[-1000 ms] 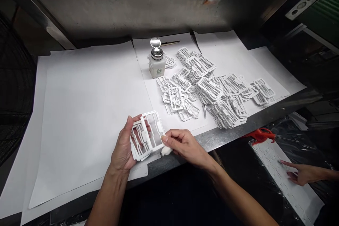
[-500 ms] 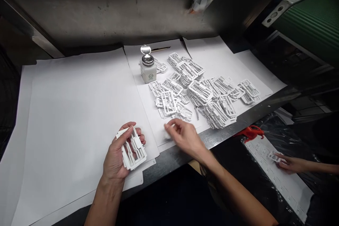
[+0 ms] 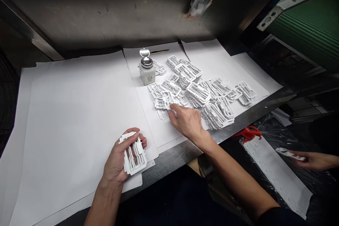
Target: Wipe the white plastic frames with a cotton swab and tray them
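My left hand (image 3: 116,159) is closed around a small stack of white slotted plastic frames (image 3: 135,162), the thumb lying across the top one. At the near left side of a loose heap, my right hand (image 3: 188,122) pinches the edge of a white plastic frame (image 3: 166,98); the hand hides part of it. Piles of the same frames (image 3: 200,93) spread to the right of that hand. Behind the loose heap stands a white dispenser bottle (image 3: 147,74) with its metal lid tipped up.
White paper sheets (image 3: 79,113) cover the metal table (image 3: 174,159). A thin dark tool (image 3: 160,51) lies at the back. Below the right edge are a red-handled tool (image 3: 249,133) and another person's hand (image 3: 315,160) holding a white part. A metal wall (image 3: 106,14) rises behind.
My right hand has moved forward onto the loose heap and meets a frame there. My left hand keeps its stack, nearly still. The other person's hand has shifted right with its part.
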{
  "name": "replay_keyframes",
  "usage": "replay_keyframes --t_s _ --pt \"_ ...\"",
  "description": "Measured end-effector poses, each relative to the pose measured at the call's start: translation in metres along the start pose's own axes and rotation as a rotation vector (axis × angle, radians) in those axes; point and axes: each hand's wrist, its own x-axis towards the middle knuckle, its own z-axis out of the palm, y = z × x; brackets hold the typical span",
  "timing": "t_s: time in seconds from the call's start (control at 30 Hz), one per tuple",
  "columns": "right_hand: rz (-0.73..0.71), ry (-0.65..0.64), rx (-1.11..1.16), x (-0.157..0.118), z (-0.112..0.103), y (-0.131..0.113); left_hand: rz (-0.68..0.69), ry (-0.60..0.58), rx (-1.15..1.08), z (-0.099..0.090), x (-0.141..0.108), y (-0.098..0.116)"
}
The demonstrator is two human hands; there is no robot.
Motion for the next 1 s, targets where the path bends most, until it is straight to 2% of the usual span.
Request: replay_keyframes --t_s 0.07,0.1,0.17,0.2,0.23,0.3,0.37,0.43,0.5,0.63,0.83,1.0 --pt "0.034 0.076 0.129 -0.005 -0.007 0.006 -0.016 -0.014 0.028 0.001 0.001 0.000" --pt "0.059 0.129 0.266 -0.008 -0.010 0.008 -0.024 -0.023 0.044 0.002 0.002 0.000" --pt "0.124 0.215 0.675 -0.017 -0.015 0.009 -0.029 -0.037 0.069 0.005 0.002 -0.001" --pt "0.161 0.217 0.910 -0.022 -0.016 0.008 -0.018 -0.047 0.074 0.007 0.002 -0.001" --pt "0.197 0.176 1.129 -0.027 -0.015 0.006 -0.001 -0.061 0.074 0.009 0.002 -0.001" --pt "0.292 0.015 1.470 -0.037 -0.010 -0.001 0.048 -0.090 0.078 0.012 0.000 -0.002" --pt "0.407 -0.135 1.663 -0.046 -0.002 -0.010 0.103 -0.084 0.095 0.013 -0.002 -0.001" --pt "0.500 -0.206 1.749 -0.054 0.007 -0.020 0.158 -0.023 0.100 0.012 -0.004 -0.001" --pt "0.536 -0.235 1.788 -0.061 0.014 -0.028 0.208 0.027 0.082 0.011 -0.007 -0.001" --pt "0.549 -0.272 1.806 -0.070 0.021 -0.040 0.240 -0.031 0.038 0.007 -0.010 -0.004" --pt "0.542 -0.255 1.799 -0.074 0.024 -0.046 0.212 -0.085 -0.033 0.003 -0.010 -0.009" --pt "0.519 -0.288 1.749 -0.076 0.027 -0.046 0.261 -0.047 -0.012 0.003 -0.010 -0.009"
